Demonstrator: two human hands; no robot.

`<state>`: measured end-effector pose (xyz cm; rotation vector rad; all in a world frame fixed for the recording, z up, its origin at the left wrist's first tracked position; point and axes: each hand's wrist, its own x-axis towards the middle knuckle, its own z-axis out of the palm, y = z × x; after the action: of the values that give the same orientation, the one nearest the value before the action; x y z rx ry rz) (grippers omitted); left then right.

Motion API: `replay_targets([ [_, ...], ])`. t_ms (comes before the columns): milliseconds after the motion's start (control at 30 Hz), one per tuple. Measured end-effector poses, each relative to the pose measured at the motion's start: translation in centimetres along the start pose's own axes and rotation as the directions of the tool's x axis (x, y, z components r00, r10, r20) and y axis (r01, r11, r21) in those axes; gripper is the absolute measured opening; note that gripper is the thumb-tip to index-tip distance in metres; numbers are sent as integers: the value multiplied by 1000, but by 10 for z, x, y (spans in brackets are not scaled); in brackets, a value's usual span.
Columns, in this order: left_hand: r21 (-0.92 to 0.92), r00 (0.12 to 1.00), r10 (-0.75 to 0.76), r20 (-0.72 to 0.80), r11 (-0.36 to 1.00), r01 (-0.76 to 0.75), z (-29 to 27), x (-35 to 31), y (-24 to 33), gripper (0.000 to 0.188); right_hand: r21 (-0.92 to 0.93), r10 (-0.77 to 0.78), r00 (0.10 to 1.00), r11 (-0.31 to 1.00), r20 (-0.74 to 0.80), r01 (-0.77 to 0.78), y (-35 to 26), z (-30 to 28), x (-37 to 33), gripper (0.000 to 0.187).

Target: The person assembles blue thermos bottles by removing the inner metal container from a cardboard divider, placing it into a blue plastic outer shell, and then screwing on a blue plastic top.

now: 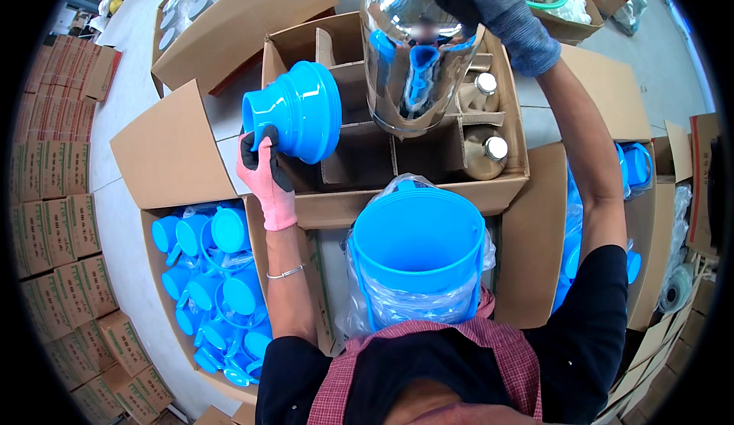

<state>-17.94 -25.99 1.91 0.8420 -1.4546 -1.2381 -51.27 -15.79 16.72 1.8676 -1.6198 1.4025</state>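
My left hand (267, 180), in a pink glove with dark fingertips, grips the narrow end of a blue stepped plastic collar (310, 108), its wide end turned right. My right hand (485, 8), in a grey-blue glove, is closed around the top of a silvered glass flask liner (409, 66). The liner hangs upright over an open divided carton (367, 199). Two brownish bottle-like pieces with white tips (485, 157) sit in its right compartments. Close to my body stands a blue bucket-shaped casing (417, 226) with a handle, wrapped in clear plastic.
To the left, a carton (172, 333) holds several blue lidded parts with handles. Another carton with blue parts (634, 165) is on the right. Behind stands a carton (252, 20) of round pieces. Stacked brown boxes (61, 234) line the left side.
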Motion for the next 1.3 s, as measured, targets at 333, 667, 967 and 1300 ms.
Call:
replay_targets([
  [333,-379,994,107,1,920,-98,46,49,23,21,159,88,996,984,-28,-83,-17,29,-30,56],
  [667,-439,821,460,337,848,-295,132,82,125,65,45,152,936,988,-316,-146,-22,22,-32,38],
  [967,-84,726,486,486,853,-515,147,68,131,88,483,494,859,725,131,-491,83,69,-141,43],
  [1300,35,764,463,450,845,-533,142,59,131,91,442,444,854,731,270,-520,54,78,-155,40],
])
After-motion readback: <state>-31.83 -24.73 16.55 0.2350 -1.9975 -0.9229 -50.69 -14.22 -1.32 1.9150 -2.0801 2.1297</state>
